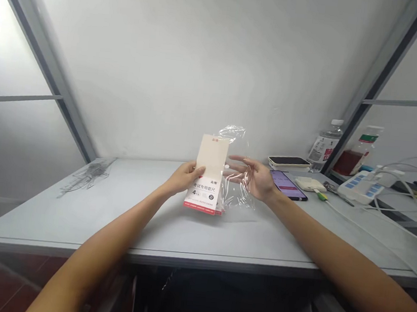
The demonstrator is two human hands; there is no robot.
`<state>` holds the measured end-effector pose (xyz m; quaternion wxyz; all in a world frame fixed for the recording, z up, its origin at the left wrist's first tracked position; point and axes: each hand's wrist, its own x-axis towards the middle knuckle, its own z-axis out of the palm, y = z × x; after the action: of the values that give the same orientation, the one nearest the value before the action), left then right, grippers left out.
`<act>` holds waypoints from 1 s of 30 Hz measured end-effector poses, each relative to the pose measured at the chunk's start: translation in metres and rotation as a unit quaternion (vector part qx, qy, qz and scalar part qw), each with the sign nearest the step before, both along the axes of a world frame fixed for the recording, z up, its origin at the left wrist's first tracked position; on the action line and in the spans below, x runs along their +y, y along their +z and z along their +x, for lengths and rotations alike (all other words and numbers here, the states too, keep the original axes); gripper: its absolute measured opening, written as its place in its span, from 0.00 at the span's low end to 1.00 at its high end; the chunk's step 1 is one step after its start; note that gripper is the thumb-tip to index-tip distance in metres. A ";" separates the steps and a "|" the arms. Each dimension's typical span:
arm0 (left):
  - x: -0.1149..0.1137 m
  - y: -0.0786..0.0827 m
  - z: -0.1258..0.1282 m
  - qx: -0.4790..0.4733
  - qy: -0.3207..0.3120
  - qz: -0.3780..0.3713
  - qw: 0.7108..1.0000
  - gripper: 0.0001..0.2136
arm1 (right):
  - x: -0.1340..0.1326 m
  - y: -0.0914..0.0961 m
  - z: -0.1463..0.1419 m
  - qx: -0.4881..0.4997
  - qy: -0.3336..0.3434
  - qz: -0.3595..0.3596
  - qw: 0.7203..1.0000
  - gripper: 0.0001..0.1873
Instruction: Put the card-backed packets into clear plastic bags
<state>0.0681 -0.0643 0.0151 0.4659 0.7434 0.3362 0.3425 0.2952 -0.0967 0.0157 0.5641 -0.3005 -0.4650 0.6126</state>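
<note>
Left hand [183,177]: fingers closed on card pack [209,173], held upright just above bench [75,216], mid-bench. Right hand [257,179]: fingers spread open, touching clear wrap [235,186] just right of pack. Phone [288,184] flat near right hand. Bottle [323,145] behind it, by wall. Crumpled film [87,175] far left on bench.

One head-worn camera supplies the only view. It sits above the near edge of the table [75,221] and faces forward and slightly down, toward the white wall [166,62] on the far side. The left hand [183,178] and right hand [258,181] reach in from the near corners to the card pack [212,156] at frame centre, moderately close to the lens. Wide-angle bending probably skews the metal frames [42,51] at the left and right margins.
</note>
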 end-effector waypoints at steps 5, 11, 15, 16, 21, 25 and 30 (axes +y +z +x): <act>0.002 -0.002 0.000 0.055 0.119 0.105 0.986 0.18 | -0.003 0.001 -0.002 -0.009 0.036 -0.032 0.999 0.18; 0.000 -0.003 0.003 0.042 0.177 0.157 0.971 0.16 | -0.005 -0.002 -0.010 -0.047 0.080 -0.050 0.994 0.17; -0.003 -0.001 0.003 0.044 0.211 0.181 0.960 0.15 | -0.009 -0.006 -0.017 -0.073 0.114 -0.072 0.988 0.19; -0.003 0.000 0.003 0.051 0.224 0.193 0.954 0.15 | -0.010 -0.007 -0.019 -0.074 0.123 -0.073 0.987 0.19; -0.008 0.003 0.001 0.071 0.250 0.240 0.935 0.14 | -0.010 -0.010 -0.020 -0.073 0.144 -0.076 0.984 0.20; -0.009 0.004 0.002 0.055 0.255 0.255 0.931 0.14 | -0.009 -0.010 -0.020 -0.079 0.150 -0.073 0.983 0.21; -0.010 0.000 0.005 0.017 0.249 0.224 0.942 0.15 | -0.011 -0.012 -0.024 -0.067 0.136 -0.078 0.985 0.16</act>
<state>0.0730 -0.0743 0.0148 0.1811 0.7265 0.4330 0.5019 0.2714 -0.1075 0.0036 0.4182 -0.3178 -0.4890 0.6964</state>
